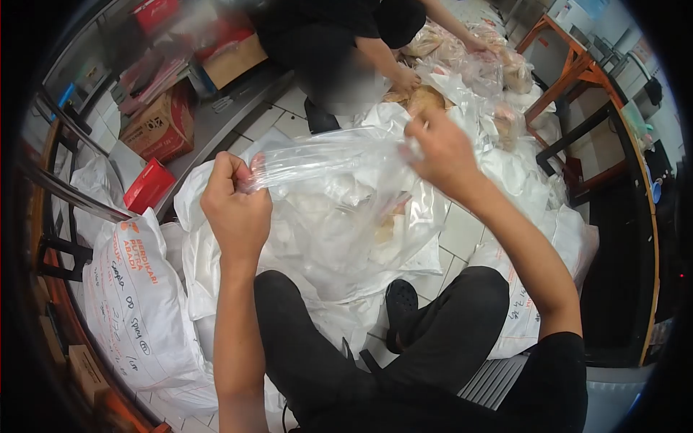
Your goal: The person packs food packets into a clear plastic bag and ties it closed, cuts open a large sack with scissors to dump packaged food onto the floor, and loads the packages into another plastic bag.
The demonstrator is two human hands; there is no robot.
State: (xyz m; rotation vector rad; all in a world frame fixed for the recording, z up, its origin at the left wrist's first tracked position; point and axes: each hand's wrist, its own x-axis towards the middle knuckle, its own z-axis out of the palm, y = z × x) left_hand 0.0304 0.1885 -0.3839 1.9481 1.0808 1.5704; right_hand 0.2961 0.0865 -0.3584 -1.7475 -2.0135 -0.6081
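A clear plastic bag [325, 160] is stretched between my two hands, above a heap of white and clear plastic. My left hand [238, 198] is closed on the bag's left end. At the right end, my right hand [437, 151] grips the bunched plastic, slightly blurred by motion. Below the bag, an open white sack [209, 267] and clear plastic lie in front of my knees. Something yellowish shows through the plastic there; I cannot make out what it is.
A co-worker [317, 43] crouches ahead, hands at filled clear bags [498, 72]. White printed sacks stand at left [137, 303] and right [498, 310]. A red box [149, 186] and a cardboard carton [160, 124] are at left, an orange-framed table [574, 54] at right.
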